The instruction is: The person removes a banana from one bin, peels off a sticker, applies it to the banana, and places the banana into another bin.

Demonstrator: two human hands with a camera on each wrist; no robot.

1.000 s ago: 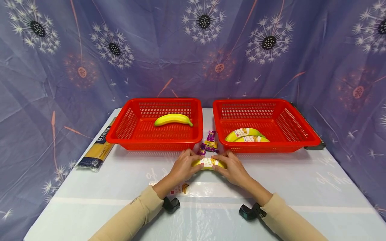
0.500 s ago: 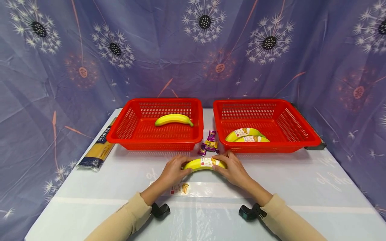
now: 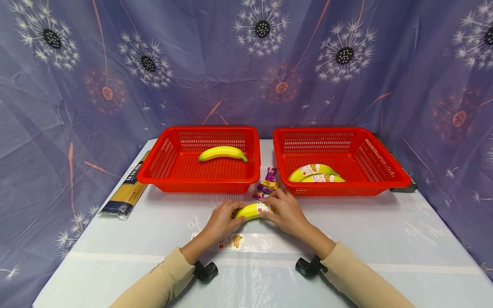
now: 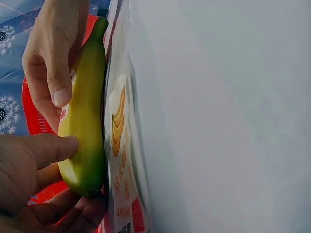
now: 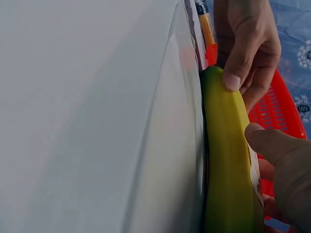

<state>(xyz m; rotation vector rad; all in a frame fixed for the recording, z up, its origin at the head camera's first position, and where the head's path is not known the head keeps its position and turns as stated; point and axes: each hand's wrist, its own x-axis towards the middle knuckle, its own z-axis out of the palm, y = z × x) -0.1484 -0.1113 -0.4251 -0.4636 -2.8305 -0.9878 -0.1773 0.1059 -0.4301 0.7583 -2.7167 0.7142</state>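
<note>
A yellow banana [image 3: 248, 211] with green ends lies crosswise on the table in front of the baskets. My left hand [image 3: 223, 218] grips its left end, thumb on the near side and fingers on the far side. Over the banana's label [image 3: 264, 207] my right hand [image 3: 285, 211] holds the middle and right part, hiding the stem end in the head view. The left wrist view shows the green stem of the banana [image 4: 87, 116] beyond the right hand. Just in front lies a clear strip of banana stickers [image 3: 265, 243], partly under the forearms.
Two red baskets stand behind: the left basket [image 3: 198, 187] holds one plain banana [image 3: 222, 153], the right basket [image 3: 346, 189] two labelled bananas [image 3: 313, 172]. Purple-wrapped candies [image 3: 269, 184] lie between them. A spaghetti packet [image 3: 125, 194] is at left, a dark box [image 3: 404, 187] at right.
My left hand has slid left along the banana to its end. Then my right hand has shifted left from the right end onto the label.
</note>
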